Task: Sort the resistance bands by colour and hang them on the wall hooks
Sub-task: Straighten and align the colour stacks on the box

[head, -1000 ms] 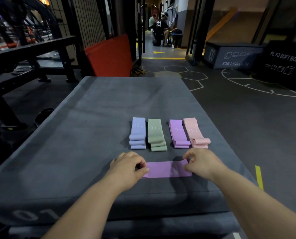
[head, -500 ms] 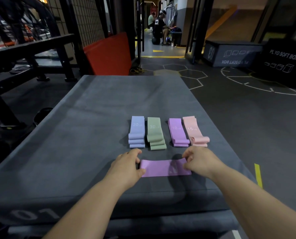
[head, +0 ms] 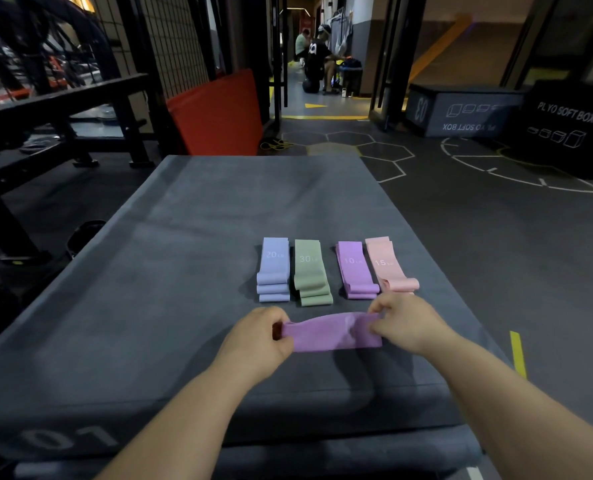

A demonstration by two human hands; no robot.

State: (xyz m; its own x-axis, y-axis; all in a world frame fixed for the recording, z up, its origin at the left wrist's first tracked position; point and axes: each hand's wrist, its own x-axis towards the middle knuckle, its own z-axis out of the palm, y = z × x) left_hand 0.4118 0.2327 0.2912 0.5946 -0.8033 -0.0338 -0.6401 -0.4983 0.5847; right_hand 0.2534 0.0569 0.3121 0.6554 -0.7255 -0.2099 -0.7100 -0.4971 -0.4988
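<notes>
Centrally, just below the middle of the frame, the left grip (head: 257,336) is clamped on one end of a loose purple band (head: 333,332), its fingers curled round the cloth. The right grip (head: 404,323) pinches the other end between thumb and fingertips. The band runs sideways between them, its upper edge bowed and its cloth a little rumpled toward the right. Whether its lower edge touches the grey worktop (head: 184,271) I cannot tell. Just beyond the hands, four folded stacks lie in a row on the worktop: a blue stack (head: 273,268) marked 20, a green stack (head: 310,271) marked 30 just beside it, then after a small gap a purple stack (head: 355,270) marked 10 and a pink stack (head: 388,265) marked 15, these two touching. The right grip sits near the closer ends of the purple and pink stacks. Farther out, a red mat (head: 219,112) leans at upper centre-left, a dark rack (head: 63,109) fills the upper left, and two plyo boxes (head: 461,109) stand on the floor at the upper right. People (head: 316,57) sit far off at top centre.
</notes>
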